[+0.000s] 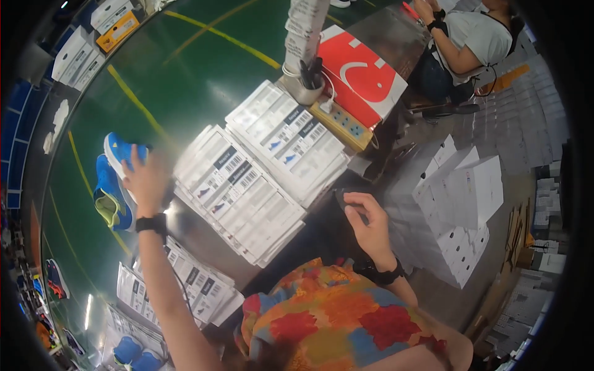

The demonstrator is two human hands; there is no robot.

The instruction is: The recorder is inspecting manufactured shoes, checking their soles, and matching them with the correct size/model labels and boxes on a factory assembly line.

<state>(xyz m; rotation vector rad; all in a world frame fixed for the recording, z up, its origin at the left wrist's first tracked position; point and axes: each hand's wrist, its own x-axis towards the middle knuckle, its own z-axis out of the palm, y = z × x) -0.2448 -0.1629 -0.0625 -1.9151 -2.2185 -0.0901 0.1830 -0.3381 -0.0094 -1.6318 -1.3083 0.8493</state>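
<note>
My left hand (146, 185) reaches to the far left, fingers spread against a blue running shoe (124, 154) with a white sole, tilted on its side. Beside that lies its mate, a blue shoe (111, 201) with yellow-green lining. The left thumb is partly hidden. My right hand (370, 227) hovers right of the paper stacks, fingers loosely curled and a gap between thumb and forefinger. Just past its fingertips is a small dark thing (340, 196) whose kind I cannot make out. Two stacks of printed label sheets (247, 191), (291, 142) lie between the hands.
A power strip (341, 125), a cup of dark-handled tools (304, 86) and a red-and-white box (362, 74) stand beyond the stacks. White shoeboxes (445, 204) are piled on the right. More label sheets (192, 284) lie near my left forearm. Another person (464, 49) sits far right.
</note>
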